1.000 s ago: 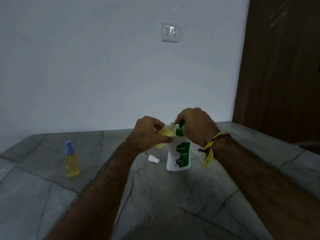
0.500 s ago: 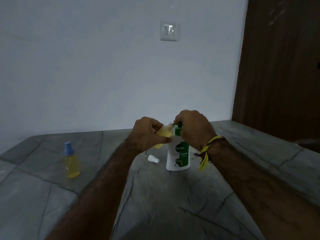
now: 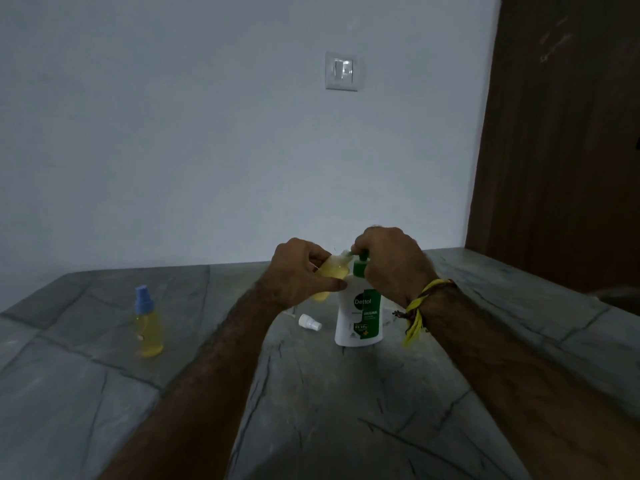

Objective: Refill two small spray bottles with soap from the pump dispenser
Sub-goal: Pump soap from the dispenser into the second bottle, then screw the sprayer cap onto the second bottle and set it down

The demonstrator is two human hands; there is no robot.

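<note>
Left hand: grip closed around an uncapped small spray bottle of yellow liquid, held tilted above the counter, its mouth at the nozzle of the pump dispenser. Right hand: fingers curled over the green pump head, holding it. The dispenser stands upright near the middle of the counter, toward its back edge. A white spray cap lies just beside the dispenser's base. A second spray bottle, blue-capped, stands upright well apart toward the left edge.
</note>
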